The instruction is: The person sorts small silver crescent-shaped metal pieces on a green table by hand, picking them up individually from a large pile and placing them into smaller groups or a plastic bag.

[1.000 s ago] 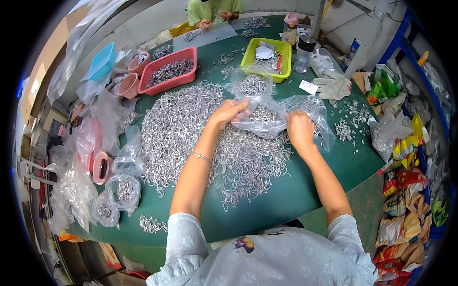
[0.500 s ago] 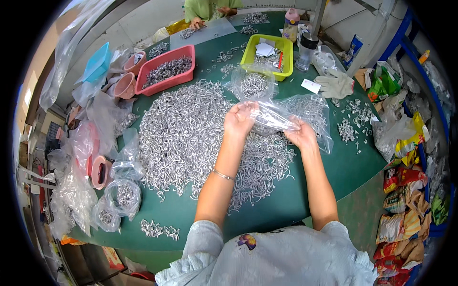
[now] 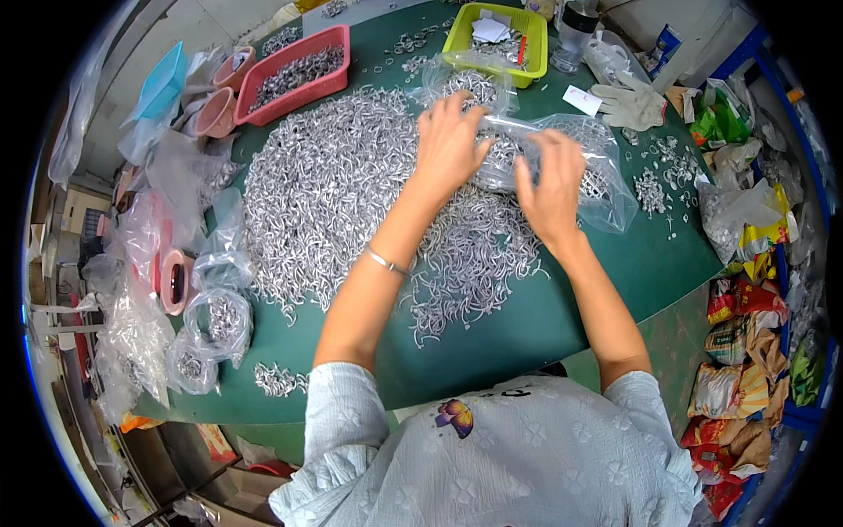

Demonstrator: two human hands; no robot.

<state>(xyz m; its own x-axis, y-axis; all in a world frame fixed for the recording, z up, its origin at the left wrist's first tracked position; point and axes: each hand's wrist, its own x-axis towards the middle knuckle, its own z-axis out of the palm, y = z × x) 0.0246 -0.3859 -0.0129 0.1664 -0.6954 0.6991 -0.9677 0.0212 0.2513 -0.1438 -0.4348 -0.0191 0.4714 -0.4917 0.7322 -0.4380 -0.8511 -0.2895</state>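
A clear plastic bag [image 3: 502,167] filled with small silvery metal pieces lies at the right edge of a big heap of silvery curved metal pieces [image 3: 325,184]. My left hand [image 3: 448,145] rests over its left side, thumb apart from the bent fingers. Across from it, my right hand [image 3: 553,184] touches the bag's folded upper edge with spread fingers and a separate thumb. Both hands are open against the film. Behind the left fingers sits another clear bag of metal pieces [image 3: 470,83]. To the right of my right hand, a flat clear bag [image 3: 610,189] also holds pieces.
A red basket [image 3: 344,66] and a yellow-green basket [image 3: 537,75] of metal parts stand at the back. Near the right are a white glove [image 3: 632,107], a white card [image 3: 582,100] and loose parts [image 3: 650,189]. Filled clear bags [image 3: 219,321] line the left edge.
My hands have let the stretched bag film down and moved from pinching it to lying over the bag. The view has tilted down, so the person across the table is out of sight.
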